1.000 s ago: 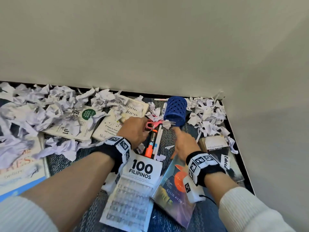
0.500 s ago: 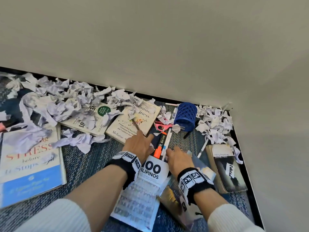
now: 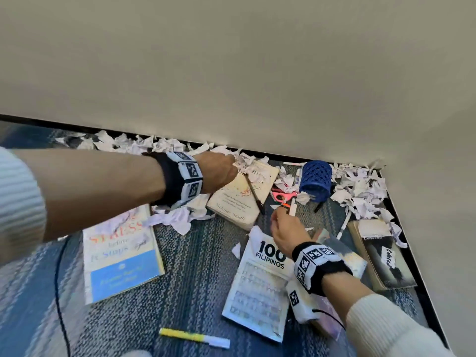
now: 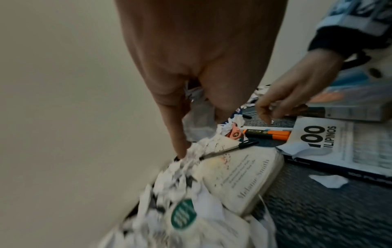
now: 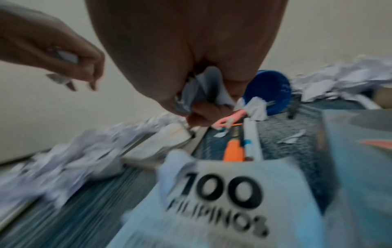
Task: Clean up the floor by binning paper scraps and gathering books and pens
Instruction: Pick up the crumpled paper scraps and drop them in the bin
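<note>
White paper scraps (image 3: 144, 145) lie heaped along the wall and in the right corner (image 3: 360, 194). My left hand (image 3: 221, 171) reaches over a cream book (image 3: 239, 199). It grips crumpled paper scraps (image 4: 197, 120) in the palm, and its forefinger touches more scraps on that book. A black pen (image 3: 253, 193) lies across the book. My right hand (image 3: 284, 229) hovers over an orange marker (image 4: 267, 134) and a white pen (image 3: 293, 210), and it clutches paper scraps (image 5: 199, 94).
A blue mesh cup (image 3: 315, 180) lies on its side by pink scissors (image 3: 282, 195). On the carpet lie the "100 Filipinos" book (image 3: 260, 287), a "Stress" book (image 3: 121, 256), a dark book (image 3: 383, 256) and a yellow-white marker (image 3: 193, 337). Walls close the far and right sides.
My left hand has moved away from the "100 Filipinos" book, up to the scraps on the cream book by the wall. My right hand stays near the pens. The view has pulled back.
</note>
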`<control>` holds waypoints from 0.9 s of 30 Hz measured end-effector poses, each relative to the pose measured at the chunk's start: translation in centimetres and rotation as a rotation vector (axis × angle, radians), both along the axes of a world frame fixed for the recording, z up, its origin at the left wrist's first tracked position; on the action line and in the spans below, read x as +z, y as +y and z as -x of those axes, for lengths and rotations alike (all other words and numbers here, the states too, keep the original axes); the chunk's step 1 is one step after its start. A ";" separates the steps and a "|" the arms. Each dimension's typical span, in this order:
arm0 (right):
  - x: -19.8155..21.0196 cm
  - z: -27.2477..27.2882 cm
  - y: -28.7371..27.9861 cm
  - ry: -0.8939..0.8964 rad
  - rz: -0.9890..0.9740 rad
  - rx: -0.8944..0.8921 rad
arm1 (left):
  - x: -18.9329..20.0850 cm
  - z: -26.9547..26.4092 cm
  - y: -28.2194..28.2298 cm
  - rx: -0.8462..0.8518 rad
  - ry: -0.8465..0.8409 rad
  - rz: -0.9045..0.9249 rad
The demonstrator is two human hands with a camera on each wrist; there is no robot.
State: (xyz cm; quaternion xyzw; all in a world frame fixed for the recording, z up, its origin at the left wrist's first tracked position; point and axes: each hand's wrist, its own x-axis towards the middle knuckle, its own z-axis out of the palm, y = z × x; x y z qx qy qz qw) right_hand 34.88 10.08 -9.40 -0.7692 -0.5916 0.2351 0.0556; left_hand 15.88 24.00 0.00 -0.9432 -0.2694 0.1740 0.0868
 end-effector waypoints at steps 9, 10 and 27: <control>-2.6 6.8 -0.3 -0.396 0.219 0.419 | -12.0 9.9 -5.6 0.671 -0.395 0.260; -3.2 7.1 -0.1 -0.425 0.208 0.439 | -13.5 10.3 -6.0 0.708 -0.366 0.246; -1.8 1.7 -1.5 0.052 -0.159 -0.133 | -14.8 7.1 -7.3 0.573 -0.611 0.298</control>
